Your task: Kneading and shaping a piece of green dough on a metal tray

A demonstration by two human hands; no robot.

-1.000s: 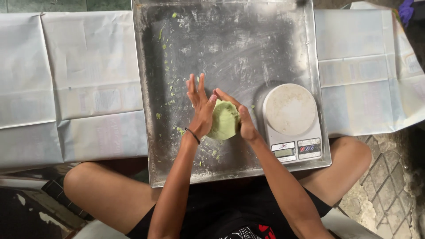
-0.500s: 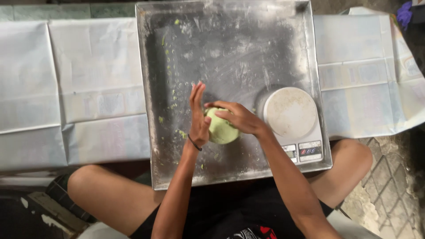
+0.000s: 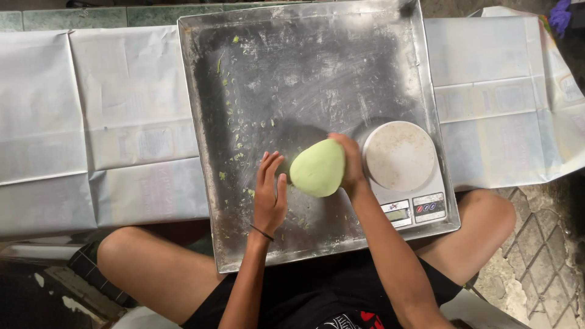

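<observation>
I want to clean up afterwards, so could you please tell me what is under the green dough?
The dough rests on the floured metal tray, dotted with green crumbs. The spot directly beneath is covered.

arms bare | left wrist: thin dark band (image 3: 262, 232) | black clothing (image 3: 317, 292)

A large square metal tray (image 3: 341, 55), scuffed and dusted with flour, carries scattered green crumbs (image 3: 234, 119) along its left side. In its lower right corner stands a small digital kitchen scale (image 3: 407, 176) with a round white platter, its display and buttons at the tray's near edge. Creased white paper sheets (image 3: 91, 122) lie under the tray, reaching past its left and right edges. Beyond the paper's right edge is patterned floor tiling (image 3: 539, 262).
</observation>
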